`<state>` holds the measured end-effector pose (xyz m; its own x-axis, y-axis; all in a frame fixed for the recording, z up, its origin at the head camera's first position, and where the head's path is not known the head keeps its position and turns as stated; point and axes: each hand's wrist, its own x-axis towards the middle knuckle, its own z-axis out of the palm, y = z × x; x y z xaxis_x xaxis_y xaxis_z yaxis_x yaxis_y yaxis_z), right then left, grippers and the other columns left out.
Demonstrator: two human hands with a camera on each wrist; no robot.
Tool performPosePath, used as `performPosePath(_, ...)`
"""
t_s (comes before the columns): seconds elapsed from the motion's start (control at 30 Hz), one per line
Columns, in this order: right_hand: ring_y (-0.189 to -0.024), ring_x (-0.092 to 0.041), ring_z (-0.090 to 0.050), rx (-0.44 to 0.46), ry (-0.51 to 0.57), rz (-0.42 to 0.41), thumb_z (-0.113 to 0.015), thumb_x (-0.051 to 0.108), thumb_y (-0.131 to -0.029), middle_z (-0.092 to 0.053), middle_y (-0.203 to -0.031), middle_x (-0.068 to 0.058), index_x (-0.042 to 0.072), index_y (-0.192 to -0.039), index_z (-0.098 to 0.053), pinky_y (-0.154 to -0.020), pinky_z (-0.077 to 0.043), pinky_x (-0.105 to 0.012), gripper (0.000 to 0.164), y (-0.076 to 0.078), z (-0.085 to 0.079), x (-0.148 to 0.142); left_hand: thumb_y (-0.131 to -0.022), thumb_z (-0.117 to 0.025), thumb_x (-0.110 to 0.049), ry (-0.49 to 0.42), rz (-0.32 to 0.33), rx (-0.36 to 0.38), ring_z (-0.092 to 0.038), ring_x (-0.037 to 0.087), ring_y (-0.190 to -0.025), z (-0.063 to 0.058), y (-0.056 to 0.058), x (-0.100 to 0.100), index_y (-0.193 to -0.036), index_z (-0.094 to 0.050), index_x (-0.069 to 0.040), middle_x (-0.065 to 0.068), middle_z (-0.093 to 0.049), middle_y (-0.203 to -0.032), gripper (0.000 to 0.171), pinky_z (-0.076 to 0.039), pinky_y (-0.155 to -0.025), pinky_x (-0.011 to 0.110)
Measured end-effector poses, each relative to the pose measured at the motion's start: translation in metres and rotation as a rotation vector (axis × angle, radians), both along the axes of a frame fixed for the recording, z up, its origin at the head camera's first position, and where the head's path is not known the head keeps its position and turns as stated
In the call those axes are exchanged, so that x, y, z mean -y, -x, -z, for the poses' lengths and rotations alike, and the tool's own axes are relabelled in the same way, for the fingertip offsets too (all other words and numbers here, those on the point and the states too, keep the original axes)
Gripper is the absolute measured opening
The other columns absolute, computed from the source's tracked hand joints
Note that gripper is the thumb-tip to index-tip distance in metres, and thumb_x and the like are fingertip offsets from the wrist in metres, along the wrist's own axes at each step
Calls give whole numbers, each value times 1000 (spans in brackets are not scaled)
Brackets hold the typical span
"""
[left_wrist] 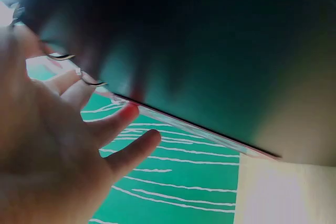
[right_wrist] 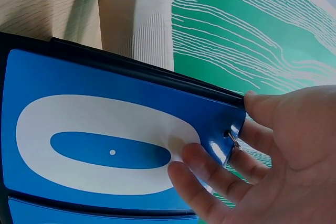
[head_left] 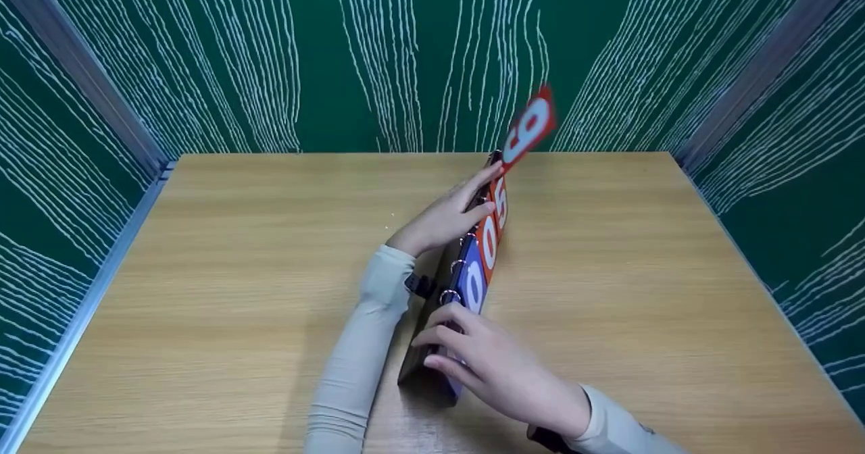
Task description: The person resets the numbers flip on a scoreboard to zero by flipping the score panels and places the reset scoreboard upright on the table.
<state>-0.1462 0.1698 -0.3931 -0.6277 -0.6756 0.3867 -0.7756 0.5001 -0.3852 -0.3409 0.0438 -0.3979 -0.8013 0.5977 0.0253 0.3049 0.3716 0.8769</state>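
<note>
A flip scoreboard (head_left: 439, 305) stands on edge like a tent, its number cards hung on rings along the top. At its far end my left hand (head_left: 449, 217) reaches over the top edge with fingers straight. Close to those fingertips a red card (head_left: 530, 130) with a white 6 or 9 stands swung up off the board. Orange-red cards with a 5 and a 0 and a blue 0 card (head_left: 473, 282) hang nearer me. At the near end my right hand (head_left: 490, 363) grips the top edge beside a ring, fingers bent over a blue 0 card (right_wrist: 113, 111).
The scoreboard stands near the middle of a wooden table (head_left: 642, 271). Green panels (head_left: 317, 55) with white wavy lines surround the table, with grey posts (head_left: 750, 62) at the back corners. The left sleeve (head_left: 365, 332) lies alongside the scoreboard's back.
</note>
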Motion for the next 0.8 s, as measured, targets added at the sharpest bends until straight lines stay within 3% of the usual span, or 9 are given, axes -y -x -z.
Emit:
performPosePath(0.53,-106,-6,-61,29,-7,17,-59,26,-103,-58,-120,7,25,-122,-67,-92,-54,-29,20,-1,1,1,-103,-41,-58,131,-75,-111,-36,20,-148,8,0,-3,-155,-16,-60,-9,-25,-169,57,-46,-112,50)
performPosePath(0.8,-107,-5,-60,101,-36,45,-52,35,-106,-57,-122,8,27,-123,-67,-91,-55,-29,24,-2,0,0,-105,-48,-46,109,-75,-85,-38,23,-146,4,1,0,-156,-17,-56,-4,-25,-168,61,-50,-108,53)
